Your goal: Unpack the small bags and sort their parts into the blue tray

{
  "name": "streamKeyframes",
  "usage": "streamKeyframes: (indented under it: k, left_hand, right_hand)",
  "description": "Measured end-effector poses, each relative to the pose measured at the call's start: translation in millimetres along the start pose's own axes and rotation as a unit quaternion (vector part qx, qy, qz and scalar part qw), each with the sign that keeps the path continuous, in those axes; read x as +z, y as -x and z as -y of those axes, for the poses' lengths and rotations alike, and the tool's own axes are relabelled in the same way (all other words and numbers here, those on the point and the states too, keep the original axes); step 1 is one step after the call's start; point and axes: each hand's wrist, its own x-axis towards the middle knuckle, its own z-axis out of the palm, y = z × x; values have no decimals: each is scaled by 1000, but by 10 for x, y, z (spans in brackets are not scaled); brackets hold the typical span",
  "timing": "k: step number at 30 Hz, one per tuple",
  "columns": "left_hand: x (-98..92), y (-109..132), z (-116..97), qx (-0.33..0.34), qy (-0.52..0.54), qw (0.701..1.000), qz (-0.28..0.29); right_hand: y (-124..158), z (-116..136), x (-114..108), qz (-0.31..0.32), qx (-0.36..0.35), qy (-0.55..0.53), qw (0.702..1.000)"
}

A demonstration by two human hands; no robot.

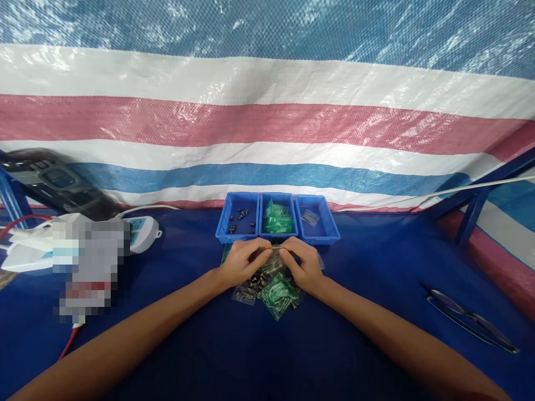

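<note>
My left hand (241, 260) and my right hand (301, 264) meet over a heap of small clear plastic bags (271, 287) on the dark blue table. Both pinch the top edge of one small clear bag (273, 250) between thumb and fingers. The bags beneath hold small black parts and green parts. Just behind my hands stand three blue trays side by side: the left tray (238, 223) holds a few small black parts, the middle tray (278, 220) holds green parts, the right tray (317, 225) holds one small clear bag.
A white power strip (142, 229) with cables lies at the left, beside a blurred-out patch. A dark device (54, 181) leans against the striped tarp wall. Black-framed glasses (468, 317) lie at the right. A blue metal frame leg (472, 214) stands at the far right.
</note>
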Motion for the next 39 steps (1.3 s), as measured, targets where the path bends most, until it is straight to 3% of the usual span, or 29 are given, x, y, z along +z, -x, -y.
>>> streamKeyframes:
  k: [7, 17, 39]
  left_hand:
    - [-9, -7, -23, -20, 8, 1000, -1]
    - [-24, -15, -36, -61, 7, 998, 21]
    - [-24, -8, -33, -48, 22, 999, 14]
  right_hand:
    - [0, 29, 1, -17, 0, -3, 1000]
    - [10, 21, -21, -81, 60, 4, 995]
    - [11, 9, -7, -81, 38, -7, 996]
